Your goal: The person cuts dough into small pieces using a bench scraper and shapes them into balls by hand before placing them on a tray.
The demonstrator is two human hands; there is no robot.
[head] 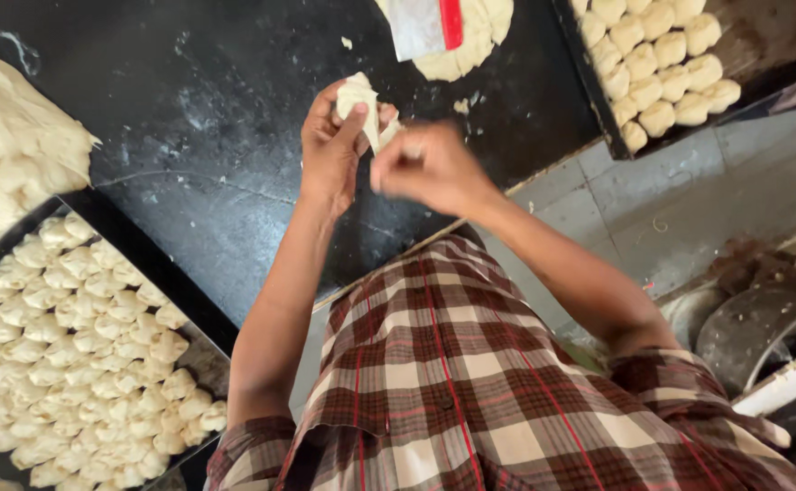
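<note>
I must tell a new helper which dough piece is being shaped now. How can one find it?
Start at the black worktop. Above its near edge, the left hand and right hand meet. The dough piece is pinched between them, held in the air, flattened and folded, unlike the round pieces in the trays.

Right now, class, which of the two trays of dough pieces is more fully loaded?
The tray at lower left, beside the left hand's arm: many packed rows. The tray at upper right shows fewer pieces.
</note>
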